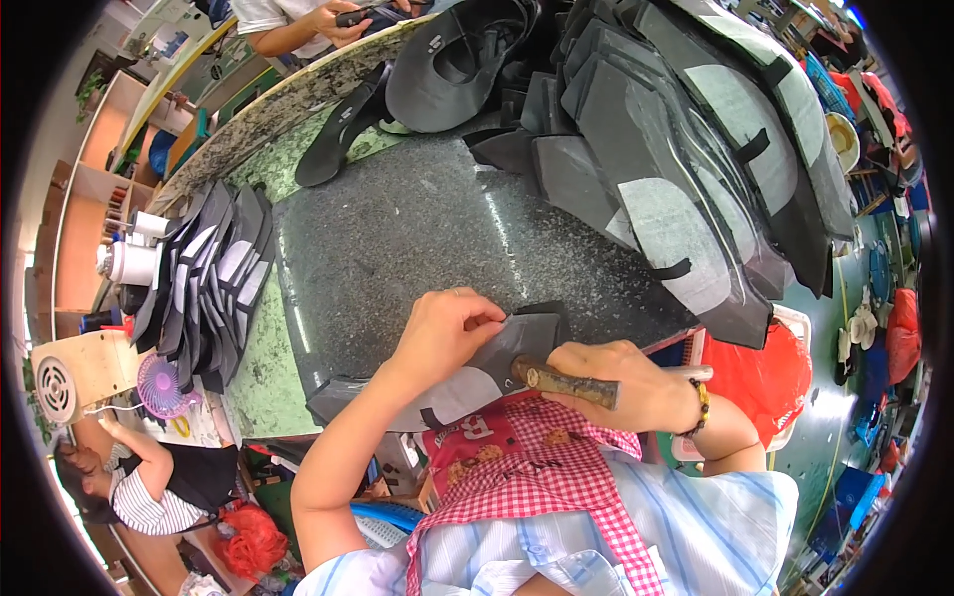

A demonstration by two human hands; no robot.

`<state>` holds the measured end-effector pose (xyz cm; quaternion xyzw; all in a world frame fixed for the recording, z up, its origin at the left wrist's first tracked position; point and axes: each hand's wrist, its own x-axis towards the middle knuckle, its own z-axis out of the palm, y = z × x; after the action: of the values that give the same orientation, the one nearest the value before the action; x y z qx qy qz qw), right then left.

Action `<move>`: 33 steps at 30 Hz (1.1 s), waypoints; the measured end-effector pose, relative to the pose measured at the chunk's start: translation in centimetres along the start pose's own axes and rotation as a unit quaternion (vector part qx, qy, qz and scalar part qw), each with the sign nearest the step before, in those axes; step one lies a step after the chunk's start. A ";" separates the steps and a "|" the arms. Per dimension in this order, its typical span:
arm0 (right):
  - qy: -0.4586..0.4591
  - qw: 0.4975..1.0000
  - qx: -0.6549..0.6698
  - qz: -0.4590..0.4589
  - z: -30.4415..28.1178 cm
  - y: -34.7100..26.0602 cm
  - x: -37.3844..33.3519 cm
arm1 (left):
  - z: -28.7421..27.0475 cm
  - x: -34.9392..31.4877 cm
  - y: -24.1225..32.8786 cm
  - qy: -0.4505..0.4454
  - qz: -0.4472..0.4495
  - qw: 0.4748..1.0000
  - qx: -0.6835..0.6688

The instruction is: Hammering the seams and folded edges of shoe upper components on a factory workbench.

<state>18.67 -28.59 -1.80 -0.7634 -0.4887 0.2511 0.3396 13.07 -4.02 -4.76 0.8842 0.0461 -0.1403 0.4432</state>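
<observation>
A dark shoe-upper panel at the near edge of the stone slab is pinched by the left hand's closed fingertips — easily struck if the apparent hammer, gripped in the right hand's curled fist, is swung off-line.

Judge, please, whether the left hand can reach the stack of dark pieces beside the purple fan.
Probably yes, perhaps leaning: only the dark slab and green tabletop seem to lie between the left hand and that stack.
</observation>
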 end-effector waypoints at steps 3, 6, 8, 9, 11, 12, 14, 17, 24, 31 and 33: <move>0.031 0.999 0.016 -0.008 -1.0 -0.3 0.4 | 0.8 -0.3 -1.3 0.106 0.215 0.966 0.094; 0.087 0.996 -0.032 0.016 -1.6 -0.6 1.3 | 0.7 -0.6 -1.3 0.139 0.301 0.918 0.216; 0.101 0.990 -0.093 0.040 -2.0 -1.0 2.4 | 0.7 -0.7 -1.7 0.140 0.323 0.899 0.259; 0.098 0.990 -0.096 0.042 -1.9 -1.1 3.1 | 0.6 -0.7 -1.8 0.142 0.324 0.900 0.254; 0.138 0.982 -0.127 0.018 -1.5 -1.2 4.1 | 0.6 -0.9 -1.6 0.146 0.338 0.886 0.281; 0.133 0.982 -0.129 0.019 -1.1 -0.8 4.0 | 0.7 -0.9 -1.6 0.149 0.337 0.888 0.276; 0.039 0.975 -0.210 0.068 -0.2 -0.3 3.9 | 0.8 -1.1 -1.3 0.123 0.316 0.906 0.255; -0.004 0.973 -0.217 0.080 -1.0 -0.7 4.8 | 0.2 -2.2 0.0 0.074 0.075 0.994 0.029; 0.082 0.984 -0.159 0.022 -1.1 -0.1 5.0 | 3.2 -4.3 -0.3 0.196 0.155 0.949 0.193; 0.071 0.986 -0.151 -0.020 -0.2 -0.5 5.4 | 4.6 -5.1 0.4 0.186 0.195 0.860 0.433; 0.042 0.987 -0.152 -0.037 0.4 -1.2 4.5 | 4.0 -5.4 0.0 0.206 0.194 0.909 0.307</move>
<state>19.46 -23.94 -1.35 -0.7975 -0.5342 0.1294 0.2487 7.10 -6.92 -5.49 0.9773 -0.0819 0.1264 0.1492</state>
